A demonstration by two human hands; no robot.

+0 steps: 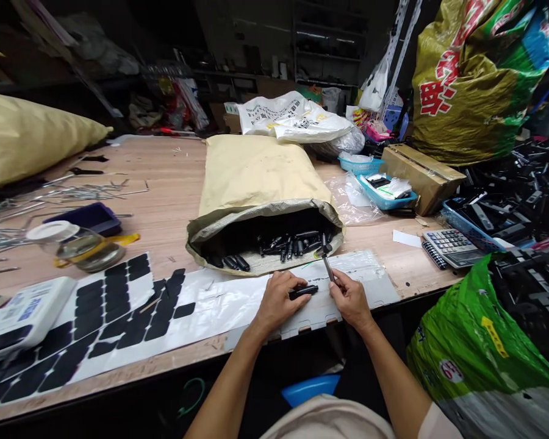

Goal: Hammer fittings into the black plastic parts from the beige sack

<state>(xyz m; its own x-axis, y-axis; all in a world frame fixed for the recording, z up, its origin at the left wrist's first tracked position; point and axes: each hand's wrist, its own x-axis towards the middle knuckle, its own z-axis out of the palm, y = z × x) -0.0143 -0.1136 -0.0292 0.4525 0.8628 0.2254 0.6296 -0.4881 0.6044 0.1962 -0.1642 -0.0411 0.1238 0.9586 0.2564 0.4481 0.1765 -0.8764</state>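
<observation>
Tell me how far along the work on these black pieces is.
Possibly done: the loose black plastic pieces inside the open beige sack, though their state is unclear. In hand: one small black oblong piece in the left hand, a slim dark metal tool in the right hand. Left, apparently: at least that held piece, outside the sack; I can't tell the total.

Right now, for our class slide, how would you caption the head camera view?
Left hand on a black part, right hand holding a hammer, before an open sack.
</observation>
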